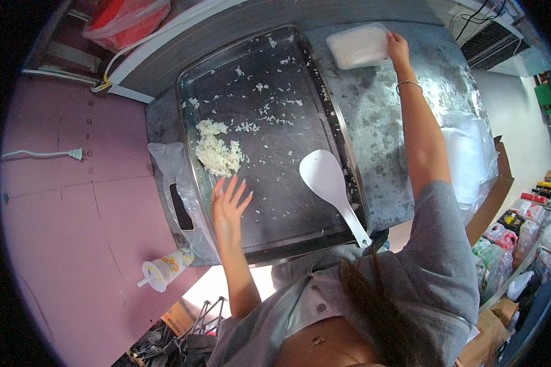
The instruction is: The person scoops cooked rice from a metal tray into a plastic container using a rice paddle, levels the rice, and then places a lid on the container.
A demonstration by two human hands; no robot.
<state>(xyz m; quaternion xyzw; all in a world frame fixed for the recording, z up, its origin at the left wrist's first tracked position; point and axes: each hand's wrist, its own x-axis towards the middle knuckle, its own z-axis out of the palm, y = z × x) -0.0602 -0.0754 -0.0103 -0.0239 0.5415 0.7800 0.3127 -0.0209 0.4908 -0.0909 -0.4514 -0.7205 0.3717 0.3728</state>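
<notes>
A large dark metal tray lies before me with loose grains of rice scattered over it. A clump of white cooked rice sits near its left side. Just below that clump is my left hand, empty, fingers spread over the tray's left edge. A white plastic rice paddle rests on the tray's right part, its handle across the near rim. At the far right, my right hand has its fingers on the right end of a lidded plastic container with whitish contents. Whether it grips the container firmly is hard to see.
Clear plastic containers in a bag stand by my right arm. A plastic bag and a dark phone-like object lie left of the tray. A lidded cup with a straw is at the table's near left corner. A cardboard flap borders the right side.
</notes>
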